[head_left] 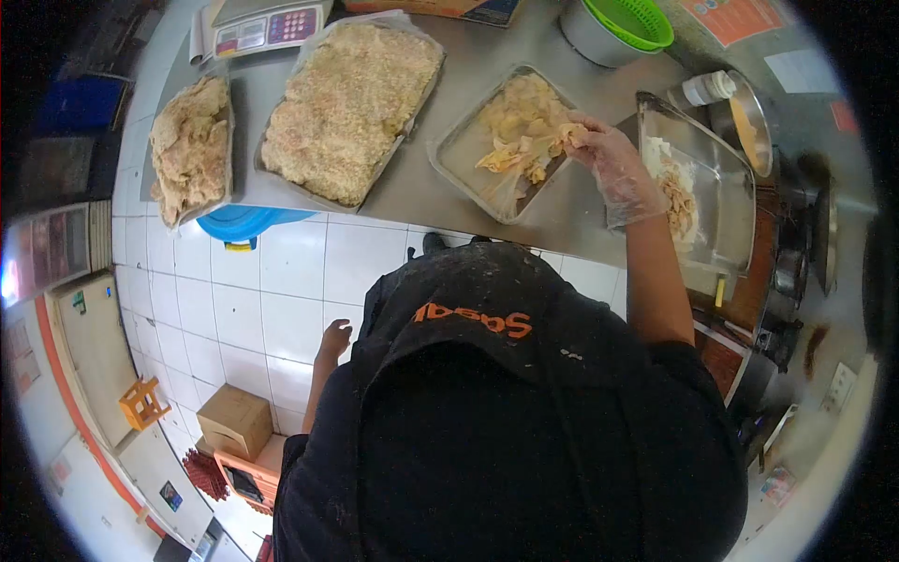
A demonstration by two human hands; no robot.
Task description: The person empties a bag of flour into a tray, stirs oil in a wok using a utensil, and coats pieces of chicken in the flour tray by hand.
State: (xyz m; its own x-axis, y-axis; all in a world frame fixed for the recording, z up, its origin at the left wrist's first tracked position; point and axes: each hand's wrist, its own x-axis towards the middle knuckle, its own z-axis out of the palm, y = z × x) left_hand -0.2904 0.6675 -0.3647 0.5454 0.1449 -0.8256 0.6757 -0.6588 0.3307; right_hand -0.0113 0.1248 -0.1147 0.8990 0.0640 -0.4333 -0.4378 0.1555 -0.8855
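My right hand (607,161), in a clear plastic glove, is closed on limp, yellowish chicken skin (517,157) that hangs in strips over a metal tray (459,173). More pale, wet pieces (524,105) lie in the tray's far part, in a milky liquid. To the right, a deeper metal pan (726,201) holds white flour and coated strips (682,197). My left hand (337,337) hangs low beside my body, above the tiled floor, bare, with its fingers loosely bent and apart. Nothing shows in it.
Left on the steel counter (389,201) stand a large tray of crumb-coated pieces (351,103) and a smaller heaped tray (190,145). A scale (267,33), a green basket on a pot (632,23), a shaker bottle (709,88) and a bowl (751,122) are around them.
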